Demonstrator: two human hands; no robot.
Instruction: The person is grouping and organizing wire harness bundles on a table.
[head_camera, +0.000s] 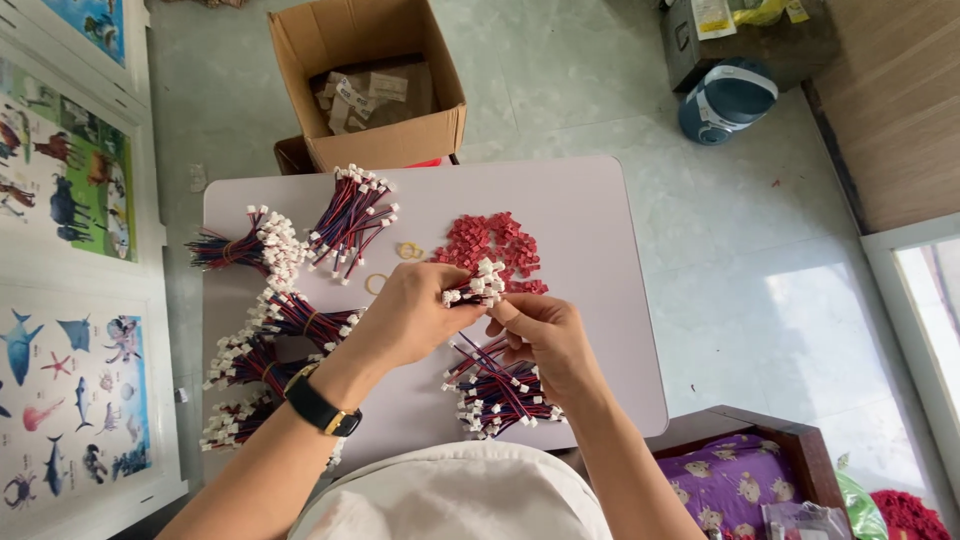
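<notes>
My left hand grips a small bunch of red, blue and black wires, their white connector ends sticking out to the right. Fingers of my right hand pinch at that same bunch from below. A pile of small red plastic pieces lies just beyond the hands on the pale lilac table. Under my right wrist sits a loose heap of wired connectors. A black watch with a gold clasp is on my left wrist.
Several banded wire bundles line the table's left side, one fanned at the top. Two yellow rubber bands lie near the middle. An open cardboard box stands behind the table. Animal posters lie at left.
</notes>
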